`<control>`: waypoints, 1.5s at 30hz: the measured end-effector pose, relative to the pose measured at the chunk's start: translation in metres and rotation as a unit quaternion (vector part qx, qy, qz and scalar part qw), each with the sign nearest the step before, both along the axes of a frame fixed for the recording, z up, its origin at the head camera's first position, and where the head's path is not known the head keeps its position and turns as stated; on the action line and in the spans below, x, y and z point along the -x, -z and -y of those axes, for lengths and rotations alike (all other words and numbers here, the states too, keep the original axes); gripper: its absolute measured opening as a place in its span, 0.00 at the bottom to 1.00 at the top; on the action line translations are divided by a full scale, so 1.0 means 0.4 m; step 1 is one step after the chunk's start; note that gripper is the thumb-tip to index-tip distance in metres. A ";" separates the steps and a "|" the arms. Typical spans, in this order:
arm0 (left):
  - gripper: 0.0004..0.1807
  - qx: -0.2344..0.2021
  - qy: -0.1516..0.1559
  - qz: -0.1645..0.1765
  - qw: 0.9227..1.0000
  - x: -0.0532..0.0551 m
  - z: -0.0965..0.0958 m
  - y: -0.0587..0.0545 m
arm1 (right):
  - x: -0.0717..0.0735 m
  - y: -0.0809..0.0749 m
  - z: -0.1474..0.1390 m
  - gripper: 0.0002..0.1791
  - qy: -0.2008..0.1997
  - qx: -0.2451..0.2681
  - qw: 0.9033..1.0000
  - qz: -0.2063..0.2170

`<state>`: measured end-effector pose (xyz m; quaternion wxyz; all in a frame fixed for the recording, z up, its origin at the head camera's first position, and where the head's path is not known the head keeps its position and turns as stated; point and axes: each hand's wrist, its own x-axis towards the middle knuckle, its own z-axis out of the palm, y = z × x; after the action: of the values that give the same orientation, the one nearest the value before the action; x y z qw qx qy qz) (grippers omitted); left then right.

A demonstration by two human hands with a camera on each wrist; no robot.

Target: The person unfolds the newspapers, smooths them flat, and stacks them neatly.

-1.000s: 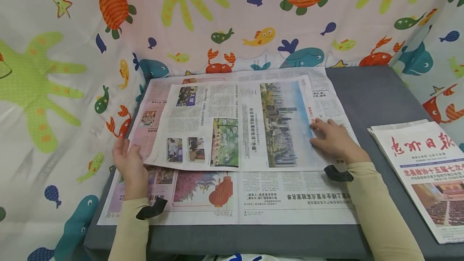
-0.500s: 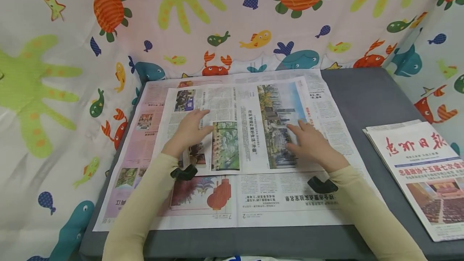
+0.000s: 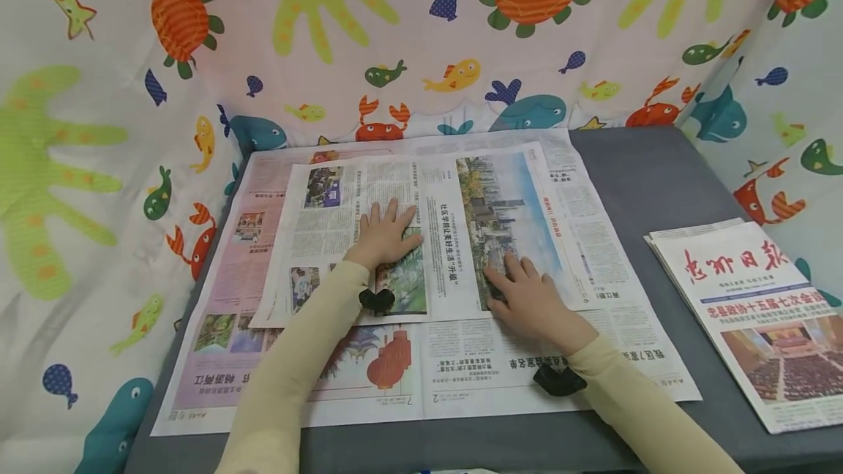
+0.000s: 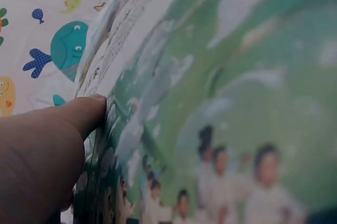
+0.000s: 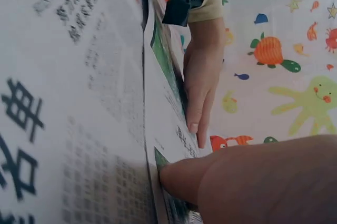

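A half-size newspaper sheet (image 3: 435, 240) lies flat on top of a wider spread-out newspaper (image 3: 296, 408). My left hand (image 3: 384, 234) rests on its left half with fingers spread, partly over the green picture. On the skyline photo of the right half lies my right hand (image 3: 530, 302), fingers splayed. In the left wrist view the left thumb (image 4: 79, 116) touches the printed page. The right wrist view has the right thumb (image 5: 189, 176) at the paper's edge line and the left hand (image 5: 202, 84) beyond it, flat on the paper.
Folded newspapers (image 3: 751, 298) are stacked at the right of the grey table (image 3: 632, 181). A curtain (image 3: 316, 79) with sea-animal prints hangs behind the table and down its left and right sides.
My left hand has come from the top sheet's left edge onto its middle, going right. My right hand has slid left and nearer from the sheet's right edge. The sheet's lifted left corner now lies flat.
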<state>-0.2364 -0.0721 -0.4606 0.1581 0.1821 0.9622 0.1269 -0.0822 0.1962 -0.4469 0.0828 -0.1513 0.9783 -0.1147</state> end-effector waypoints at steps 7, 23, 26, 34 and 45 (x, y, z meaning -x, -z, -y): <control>0.41 -0.002 -0.008 -0.013 1.000 -0.006 0.002 0.008 | -0.004 0.005 0.004 0.27 -0.004 -0.012 0.999 -0.052; 0.39 0.063 -0.018 -0.024 0.998 -0.065 0.020 -0.004 | 0.066 0.000 -0.024 0.30 0.037 -0.007 0.998 0.057; 0.39 0.073 -0.019 -0.034 0.997 -0.086 0.025 -0.009 | 0.091 -0.006 -0.031 0.33 0.047 -0.007 0.996 0.070; 0.38 0.090 -0.011 -0.044 0.995 -0.136 0.031 -0.012 | 0.141 -0.029 -0.032 0.39 0.073 0.002 0.993 0.088; 0.37 0.093 0.034 -0.078 0.992 -0.218 0.036 -0.031 | 0.225 -0.021 -0.014 0.42 0.069 0.009 0.994 0.089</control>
<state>-0.1490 -0.0866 -0.4481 0.1026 0.2086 0.9725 0.0168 -0.1722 0.2018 -0.4384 0.1595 -0.0732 0.9742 -0.1417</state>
